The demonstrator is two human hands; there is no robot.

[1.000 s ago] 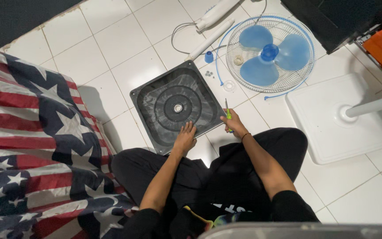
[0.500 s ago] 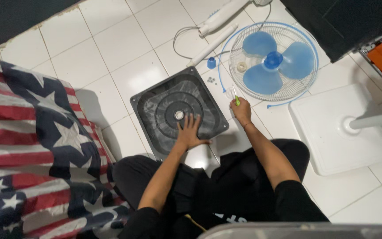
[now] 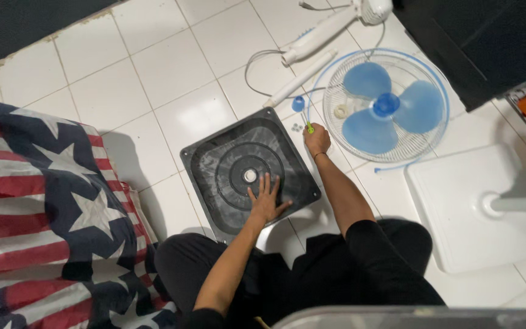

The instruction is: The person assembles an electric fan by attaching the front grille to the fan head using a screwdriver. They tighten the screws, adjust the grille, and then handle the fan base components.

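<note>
A black square fan base (image 3: 214, 152) lies upside down on the white tiled floor. My left hand (image 3: 267, 199) rests flat on it with fingers spread, just below its centre hole. My right hand (image 3: 317, 139) reaches past the base's far right corner, shut on a small green-handled screwdriver (image 3: 309, 126). The tool's tip points toward a few small screws (image 3: 297, 127) on the tile. A small blue cap (image 3: 298, 103) sits just beyond them.
A white fan grille with blue blades (image 3: 386, 105) lies at the right. A white pole (image 3: 309, 69), motor housing with cord (image 3: 336, 24) and white square stand base (image 3: 458, 201) lie around. A flag-patterned blanket (image 3: 38, 207) covers the left. Dark furniture (image 3: 482, 42) stands top right.
My right hand has moved with the screwdriver from the base's near right edge up and away to the screws by the far corner. My left hand slid further onto the base.
</note>
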